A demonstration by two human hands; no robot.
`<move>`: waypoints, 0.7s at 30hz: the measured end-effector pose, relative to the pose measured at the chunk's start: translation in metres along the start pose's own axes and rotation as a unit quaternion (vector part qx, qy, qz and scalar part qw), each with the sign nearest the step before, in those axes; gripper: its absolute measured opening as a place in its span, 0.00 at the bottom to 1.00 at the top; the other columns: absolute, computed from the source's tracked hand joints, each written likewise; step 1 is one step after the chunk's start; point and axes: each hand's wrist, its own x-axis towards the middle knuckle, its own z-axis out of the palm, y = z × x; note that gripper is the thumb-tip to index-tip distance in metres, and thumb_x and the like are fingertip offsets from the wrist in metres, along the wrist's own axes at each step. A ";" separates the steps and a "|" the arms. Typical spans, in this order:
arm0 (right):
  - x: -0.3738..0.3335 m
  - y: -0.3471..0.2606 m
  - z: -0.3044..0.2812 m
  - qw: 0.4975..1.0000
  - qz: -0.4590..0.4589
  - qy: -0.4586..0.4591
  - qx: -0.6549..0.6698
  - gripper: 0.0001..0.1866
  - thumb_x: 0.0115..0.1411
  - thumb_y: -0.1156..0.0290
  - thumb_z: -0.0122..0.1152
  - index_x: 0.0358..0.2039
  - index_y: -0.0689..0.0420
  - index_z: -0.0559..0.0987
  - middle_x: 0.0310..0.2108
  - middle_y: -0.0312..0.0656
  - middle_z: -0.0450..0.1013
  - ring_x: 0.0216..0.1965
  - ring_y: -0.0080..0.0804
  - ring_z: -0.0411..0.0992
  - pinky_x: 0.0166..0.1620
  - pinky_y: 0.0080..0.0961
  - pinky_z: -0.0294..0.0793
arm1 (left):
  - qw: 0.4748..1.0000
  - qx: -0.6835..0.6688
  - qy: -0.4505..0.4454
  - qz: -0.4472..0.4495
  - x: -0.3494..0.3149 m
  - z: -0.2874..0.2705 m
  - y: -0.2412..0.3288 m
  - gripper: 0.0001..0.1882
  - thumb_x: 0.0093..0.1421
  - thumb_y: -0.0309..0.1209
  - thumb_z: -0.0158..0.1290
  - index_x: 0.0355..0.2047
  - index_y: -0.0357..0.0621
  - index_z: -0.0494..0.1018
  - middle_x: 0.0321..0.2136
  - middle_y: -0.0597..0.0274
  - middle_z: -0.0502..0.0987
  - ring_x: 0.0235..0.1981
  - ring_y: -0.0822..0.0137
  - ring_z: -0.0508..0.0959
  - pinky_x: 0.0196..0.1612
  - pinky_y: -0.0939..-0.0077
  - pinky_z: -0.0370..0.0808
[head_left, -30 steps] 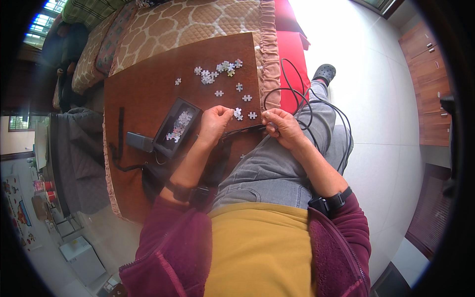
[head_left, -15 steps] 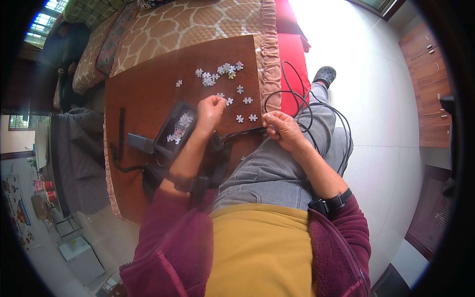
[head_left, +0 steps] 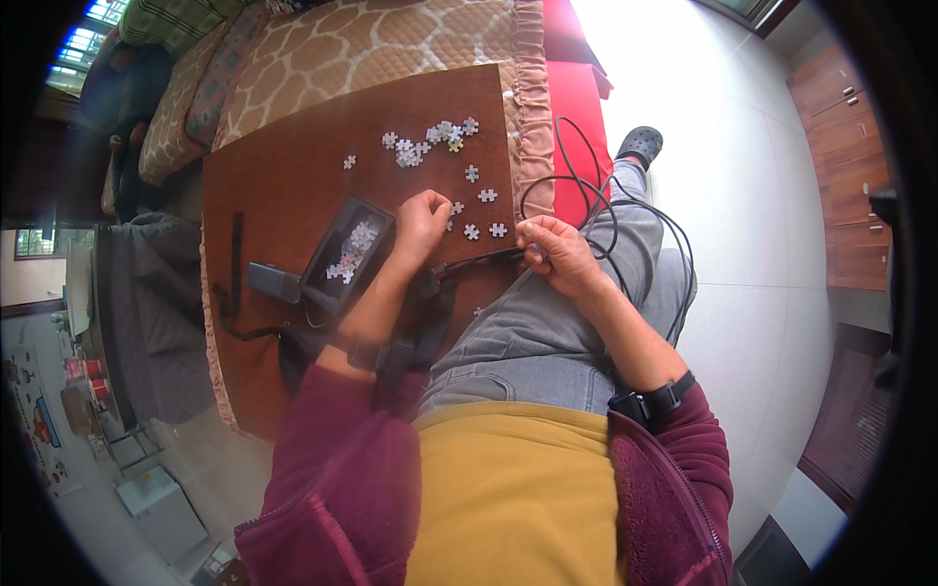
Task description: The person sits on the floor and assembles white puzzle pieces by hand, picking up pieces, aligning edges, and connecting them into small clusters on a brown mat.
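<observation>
Over the brown board my left hand (head_left: pixel 423 225) is closed, its fingertips pressed together beside a jigsaw piece (head_left: pixel 456 208) that they seem to touch. Whether they grip a piece is hidden. My right hand (head_left: pixel 557 252) is held by the board's right edge above my thigh, fingers curled in a pinch. Something small and greyish shows between them, too small to make out. Single pieces such as a jigsaw piece (head_left: pixel 498 230) lie between the hands. Farther back is a loose pile of jigsaw pieces (head_left: pixel 408 151). Left of my left forearm, a dark open box (head_left: pixel 318 276) contains more pieces.
The brown board (head_left: pixel 274 186) rests on a bed with a patterned quilt (head_left: pixel 391 39). A grey block-shaped device (head_left: pixel 275 281) and black straps lie left of the box. A black cable (head_left: pixel 616 220) loops over my leg near a red surface (head_left: pixel 572 107).
My left hand has moved slightly right and nearer to me. A piece that lay at its fingertips is no longer visible, and pieces there sit differently. My right hand has barely moved.
</observation>
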 end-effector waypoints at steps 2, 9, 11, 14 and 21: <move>0.000 0.000 0.000 1.000 0.001 0.005 -0.005 0.06 0.63 0.69 0.59 0.34 0.57 0.75 0.26 0.35 0.72 0.18 0.16 0.63 0.18 0.12 0.57 | 0.992 -0.112 -0.010 -0.064 -0.008 -0.002 0.008 0.07 0.58 0.30 0.55 0.29 0.38 0.76 0.25 0.58 0.79 0.25 0.66 0.78 0.29 0.73 0.74; 0.001 0.000 0.000 1.000 0.002 0.003 -0.006 0.07 0.63 0.68 0.59 0.36 0.58 0.75 0.26 0.35 0.72 0.18 0.16 0.63 0.19 0.12 0.58 | 0.813 -0.518 -0.063 -0.256 -0.041 -0.014 0.033 0.04 0.61 0.26 0.55 0.37 0.40 0.73 0.31 0.59 0.80 0.27 0.70 0.79 0.30 0.83 0.78; 0.000 0.000 -0.001 1.000 0.000 -0.002 -0.004 0.07 0.63 0.68 0.60 0.36 0.58 0.75 0.26 0.35 0.72 0.18 0.16 0.63 0.19 0.12 0.58 | 0.774 -0.569 -0.065 -0.272 -0.053 -0.012 0.039 0.05 0.61 0.25 0.54 0.37 0.40 0.73 0.33 0.57 0.80 0.29 0.69 0.80 0.31 0.82 0.79; -0.001 -0.001 -0.001 1.000 0.000 0.006 -0.008 0.07 0.63 0.68 0.60 0.37 0.58 0.76 0.26 0.36 0.72 0.19 0.16 0.63 0.19 0.13 0.58 | 0.728 -0.610 -0.055 -0.308 -0.063 -0.002 0.045 0.06 0.62 0.24 0.53 0.39 0.39 0.72 0.38 0.53 0.80 0.33 0.66 0.80 0.34 0.82 0.79; -0.001 -0.001 -0.001 1.000 0.001 0.005 0.000 0.07 0.63 0.69 0.59 0.37 0.59 0.76 0.26 0.36 0.72 0.19 0.16 0.63 0.19 0.13 0.59 | 0.639 -0.667 -0.041 -0.381 -0.069 0.022 0.032 0.04 0.62 0.27 0.56 0.32 0.42 0.72 0.25 0.63 0.74 0.28 0.68 0.77 0.26 0.81 0.75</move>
